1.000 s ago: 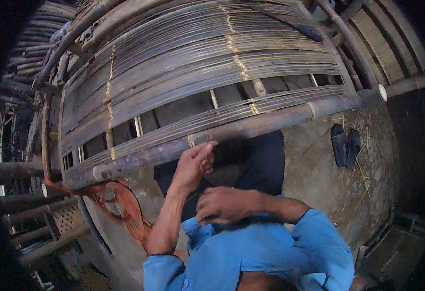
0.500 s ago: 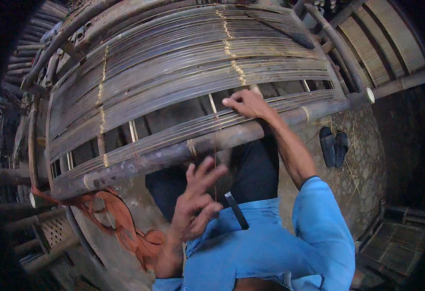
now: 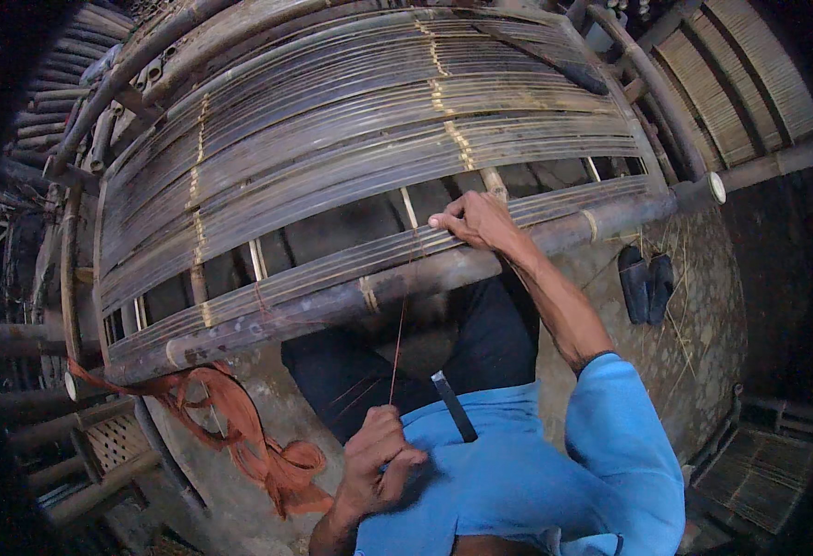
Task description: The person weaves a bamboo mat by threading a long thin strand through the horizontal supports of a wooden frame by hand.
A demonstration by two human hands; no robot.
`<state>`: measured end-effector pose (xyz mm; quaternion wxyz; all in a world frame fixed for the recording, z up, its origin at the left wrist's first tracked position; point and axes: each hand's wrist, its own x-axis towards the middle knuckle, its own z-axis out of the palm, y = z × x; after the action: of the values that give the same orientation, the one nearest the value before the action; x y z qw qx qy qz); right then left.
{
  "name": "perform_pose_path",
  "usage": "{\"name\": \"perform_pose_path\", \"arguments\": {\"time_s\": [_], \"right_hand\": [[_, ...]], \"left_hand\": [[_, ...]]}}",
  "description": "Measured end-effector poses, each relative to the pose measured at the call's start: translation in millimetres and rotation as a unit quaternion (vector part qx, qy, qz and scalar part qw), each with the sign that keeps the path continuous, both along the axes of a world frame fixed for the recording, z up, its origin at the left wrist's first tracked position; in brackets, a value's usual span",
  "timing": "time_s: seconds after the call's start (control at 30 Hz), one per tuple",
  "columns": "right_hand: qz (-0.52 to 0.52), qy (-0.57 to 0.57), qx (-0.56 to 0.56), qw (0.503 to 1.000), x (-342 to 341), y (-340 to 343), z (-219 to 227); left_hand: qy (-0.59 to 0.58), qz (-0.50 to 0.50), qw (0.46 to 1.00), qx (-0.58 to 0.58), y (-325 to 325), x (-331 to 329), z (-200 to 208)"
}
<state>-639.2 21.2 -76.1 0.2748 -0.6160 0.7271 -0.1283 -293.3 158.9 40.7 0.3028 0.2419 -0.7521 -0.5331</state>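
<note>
My left hand [image 3: 381, 459] is low in front of my blue shirt, its fingers closed on a thin reddish-orange cord [image 3: 397, 347]. The cord runs taut up to the narrow bamboo slats [image 3: 323, 258] along the front of a bamboo bench frame. My right hand [image 3: 485, 222] is curled over these slats, right of where the cord meets them, thumb pointing left. What its fingers grip is hidden. Just below it runs the thick bamboo front pole [image 3: 286, 308]. Pale crosspieces show in the gap behind the front slats.
A bundle of orange strips [image 3: 249, 426] hangs from the pole's left end to the ground. A dark tool with a broad end [image 3: 583, 76] lies on the slats at far right. A black strap-like piece [image 3: 453, 408] crosses my lap. Dark sandals [image 3: 646, 283] sit on the ground at right.
My left hand, blurred with fingers spread before, has moved down and closed, and the cord now slants tight to it. My right hand stays over the front slats.
</note>
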Motion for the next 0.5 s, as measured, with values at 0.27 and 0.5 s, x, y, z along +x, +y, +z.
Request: {"name": "perform_pose_path", "arguments": {"time_s": [0.27,0.5], "right_hand": [[0.194,-0.126,-0.367,0.901,82,39,11],[0.306,-0.109,-0.193,0.926,93,82,0]], "left_hand": [[0.01,0.051,0.999,0.015,5,12,-1],[-0.019,0.031,0.999,0.026,10,11,2]]}}
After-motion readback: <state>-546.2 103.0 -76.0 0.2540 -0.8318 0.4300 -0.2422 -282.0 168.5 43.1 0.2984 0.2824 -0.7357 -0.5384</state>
